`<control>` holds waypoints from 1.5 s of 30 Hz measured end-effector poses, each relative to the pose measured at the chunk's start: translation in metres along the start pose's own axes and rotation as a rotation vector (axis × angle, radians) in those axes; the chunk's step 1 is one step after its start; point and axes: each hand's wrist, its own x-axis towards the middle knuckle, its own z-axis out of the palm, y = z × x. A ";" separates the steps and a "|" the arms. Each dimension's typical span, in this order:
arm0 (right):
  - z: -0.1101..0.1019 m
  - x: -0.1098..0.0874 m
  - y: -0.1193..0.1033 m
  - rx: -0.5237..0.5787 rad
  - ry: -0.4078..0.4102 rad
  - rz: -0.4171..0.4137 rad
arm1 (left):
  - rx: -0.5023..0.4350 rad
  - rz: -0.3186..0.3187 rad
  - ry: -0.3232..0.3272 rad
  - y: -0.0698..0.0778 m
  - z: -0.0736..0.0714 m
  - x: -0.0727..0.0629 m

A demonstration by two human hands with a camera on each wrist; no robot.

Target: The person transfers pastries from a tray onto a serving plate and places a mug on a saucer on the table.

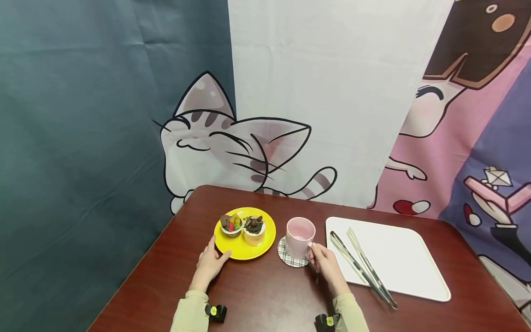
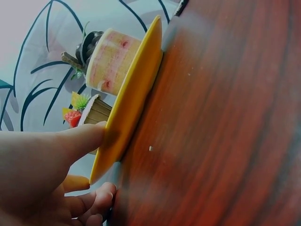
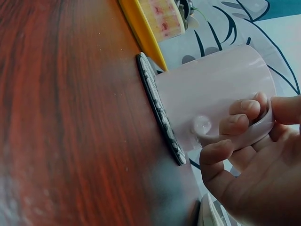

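Observation:
My left hand (image 1: 209, 265) is at the near left edge of a round yellow plate (image 1: 265, 235), its thumb and fingers spread and touching the rim. Two small desserts stand on the plate: a fruit-topped cup (image 1: 231, 227) and a round cake with a dark topping (image 1: 254, 233). In the left wrist view the thumb (image 2: 89, 139) meets the rim. Upright on a round checked coaster (image 1: 292, 262) is a pink mug (image 1: 297, 242). Its handle is gripped by my right hand (image 3: 256, 165), with fingers curled through the loop and the thumb near the top.
A white rectangular tray (image 1: 408, 258) lies on the right of the dark red wooden table (image 1: 257, 295). Metal tongs (image 1: 367, 272) rest across its left side and overhang its near edge. Printed cloth with a cartoon cat (image 1: 232, 147) hangs behind the table.

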 end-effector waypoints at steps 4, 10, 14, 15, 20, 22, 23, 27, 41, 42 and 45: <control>0.001 0.002 -0.003 0.021 -0.016 0.018 | -0.011 -0.005 0.006 0.000 -0.004 0.000; 0.005 0.001 -0.004 0.032 -0.018 0.047 | -0.009 -0.006 -0.009 -0.001 -0.007 0.000; 0.007 0.001 -0.004 0.023 -0.033 0.025 | -0.001 -0.013 -0.007 -0.002 -0.009 0.000; 0.007 0.001 -0.004 0.023 -0.033 0.016 | -0.002 -0.014 -0.005 -0.002 -0.009 0.000; 0.006 0.001 -0.005 0.029 -0.011 0.035 | -0.003 -0.021 -0.009 -0.001 -0.007 0.002; 0.004 0.002 -0.003 0.025 -0.008 0.047 | -0.001 -0.023 -0.010 -0.001 -0.005 0.003; 0.004 0.001 -0.003 0.028 -0.004 0.054 | 0.000 -0.019 -0.009 -0.001 -0.005 0.003; 0.001 0.002 0.000 0.024 -0.001 0.053 | -0.004 -0.007 -0.006 0.000 -0.001 0.003; 0.000 0.000 0.000 0.044 0.014 0.063 | -0.008 -0.002 -0.017 0.003 -0.001 0.003; 0.000 -0.001 0.000 0.047 0.013 0.062 | -0.009 -0.005 -0.018 0.003 -0.001 0.003; 0.001 -0.002 0.001 0.050 0.011 0.055 | -0.011 -0.010 -0.023 0.001 -0.001 0.002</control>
